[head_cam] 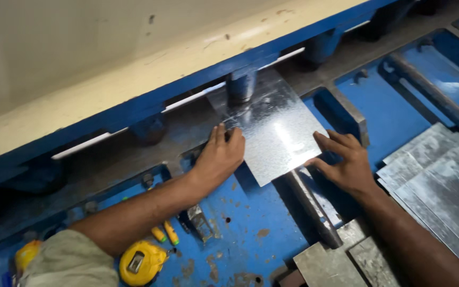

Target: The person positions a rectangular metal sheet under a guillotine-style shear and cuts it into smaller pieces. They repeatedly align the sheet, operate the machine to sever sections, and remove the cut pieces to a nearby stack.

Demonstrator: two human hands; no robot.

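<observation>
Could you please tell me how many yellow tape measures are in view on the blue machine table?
2: one round yellow tape measure beside the left forearm at the bottom edge, another yellow tape measure at far left, partly hidden behind the sleeve. More may lie out of view.

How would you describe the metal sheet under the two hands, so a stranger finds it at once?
On the blue machine bed, below the cream guard, lies a shiny square galvanised metal sheet. The left hand and right hand press its edges. Unlike the stacked grey sheets, it lies alone under the blade.
</observation>
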